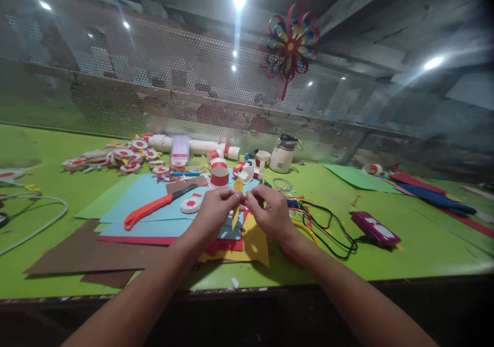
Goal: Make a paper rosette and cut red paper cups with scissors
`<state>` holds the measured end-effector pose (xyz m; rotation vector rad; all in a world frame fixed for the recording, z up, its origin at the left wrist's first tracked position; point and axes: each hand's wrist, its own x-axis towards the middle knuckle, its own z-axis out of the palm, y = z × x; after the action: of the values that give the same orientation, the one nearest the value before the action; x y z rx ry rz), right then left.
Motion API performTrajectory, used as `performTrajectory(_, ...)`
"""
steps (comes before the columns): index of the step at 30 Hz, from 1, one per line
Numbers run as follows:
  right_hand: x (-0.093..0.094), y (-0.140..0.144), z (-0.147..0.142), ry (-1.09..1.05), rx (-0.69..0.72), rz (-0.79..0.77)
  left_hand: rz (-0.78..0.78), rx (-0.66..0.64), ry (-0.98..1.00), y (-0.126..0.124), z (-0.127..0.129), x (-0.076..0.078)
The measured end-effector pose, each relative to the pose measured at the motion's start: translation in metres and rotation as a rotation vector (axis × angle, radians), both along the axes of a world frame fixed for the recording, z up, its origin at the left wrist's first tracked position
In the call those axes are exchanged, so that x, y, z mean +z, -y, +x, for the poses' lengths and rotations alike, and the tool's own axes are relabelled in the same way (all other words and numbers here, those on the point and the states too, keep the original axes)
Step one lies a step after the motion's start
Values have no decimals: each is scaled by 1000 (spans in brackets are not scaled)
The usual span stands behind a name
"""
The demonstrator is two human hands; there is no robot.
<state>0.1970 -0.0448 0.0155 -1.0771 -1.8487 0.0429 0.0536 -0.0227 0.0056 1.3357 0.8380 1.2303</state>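
yellow strip point(238, 184) is pinched in the left hand point(216, 209), while the right hand point(275, 214) presses its fingertips point(250, 200) together beside it.

No txt legible. Marks on purple device point(375, 229) were too sm. & blurry to read; ditto sm. mark on flask point(282, 156). Pale card point(180, 149) at back was pixelated, so n/a.

Clocked from the left hand point(216, 210) and right hand point(273, 210), bare green counter point(313, 181) leaves passage toward 2 o'clock, between the white jug point(281, 159) at 1 and the looped black cable point(351, 247) near 4. A red-and-white cylinder point(219, 176) obstructs 11, an orange-handled knife point(148, 210) 9, piled discs point(122, 154) 10.
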Motion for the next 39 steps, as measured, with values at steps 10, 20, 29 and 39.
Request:
performTrajectory(10,6,-20,49,-366,-112,-167,-95,188,350,-10,-14,8)
performTrajectory(20,23,-1,78,153,-111,-273,-35,131,391,-17,-15,1)
performTrajectory(29,29,-8,69,211,-151,-254,-18,214,455,-11,-16,11)
performTrajectory(39,0,-82,-2,733,122,-339,-81,274,485,-14,-18,12)
